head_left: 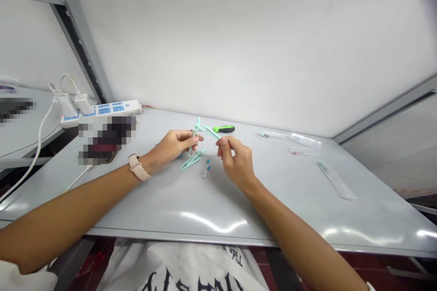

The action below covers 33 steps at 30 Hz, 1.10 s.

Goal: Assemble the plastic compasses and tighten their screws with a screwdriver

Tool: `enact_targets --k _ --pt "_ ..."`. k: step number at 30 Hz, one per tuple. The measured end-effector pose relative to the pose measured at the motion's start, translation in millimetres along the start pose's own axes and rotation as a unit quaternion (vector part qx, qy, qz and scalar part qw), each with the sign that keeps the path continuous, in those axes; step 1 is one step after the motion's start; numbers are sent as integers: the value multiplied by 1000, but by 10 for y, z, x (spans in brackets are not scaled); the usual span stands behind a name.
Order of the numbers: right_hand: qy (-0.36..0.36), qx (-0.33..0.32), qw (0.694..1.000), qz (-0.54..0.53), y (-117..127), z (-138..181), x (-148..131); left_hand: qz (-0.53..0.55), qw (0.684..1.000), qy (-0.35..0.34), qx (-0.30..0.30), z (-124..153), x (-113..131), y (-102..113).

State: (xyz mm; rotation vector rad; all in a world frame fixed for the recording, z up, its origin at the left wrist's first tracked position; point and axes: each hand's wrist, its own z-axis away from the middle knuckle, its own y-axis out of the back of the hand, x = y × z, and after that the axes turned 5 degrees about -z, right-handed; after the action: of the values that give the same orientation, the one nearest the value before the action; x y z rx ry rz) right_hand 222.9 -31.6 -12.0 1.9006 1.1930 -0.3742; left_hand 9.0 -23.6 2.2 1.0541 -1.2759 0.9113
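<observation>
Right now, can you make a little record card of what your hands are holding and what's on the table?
Left hand: holding a pale green compass
Right hand: pinching the same compass
Beside hands: second compass, small blue-tipped pieces
Just beyond: screwdriver
Farther right: clear plastic packets
Farther left: power strip
Left wrist: watch

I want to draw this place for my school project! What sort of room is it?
It's probably a workroom or small lab, though I can't be sure. It has a long grey work table, a power strip with chargers plugged in, and a green-handled screwdriver.
</observation>
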Motion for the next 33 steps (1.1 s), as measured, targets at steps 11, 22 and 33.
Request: enact_targets --k 11,22,33 --pt "86 -81 993 15 -42 30 -7 12 999 -18 -32 -20 -47 12" --pt "105 -125 986 22 -36 7 29 -114 993 -10 11 -24 -15 16" --pt "85 -105 990 30 -34 -2 41 -355 933 -52 24 16 -85 41"
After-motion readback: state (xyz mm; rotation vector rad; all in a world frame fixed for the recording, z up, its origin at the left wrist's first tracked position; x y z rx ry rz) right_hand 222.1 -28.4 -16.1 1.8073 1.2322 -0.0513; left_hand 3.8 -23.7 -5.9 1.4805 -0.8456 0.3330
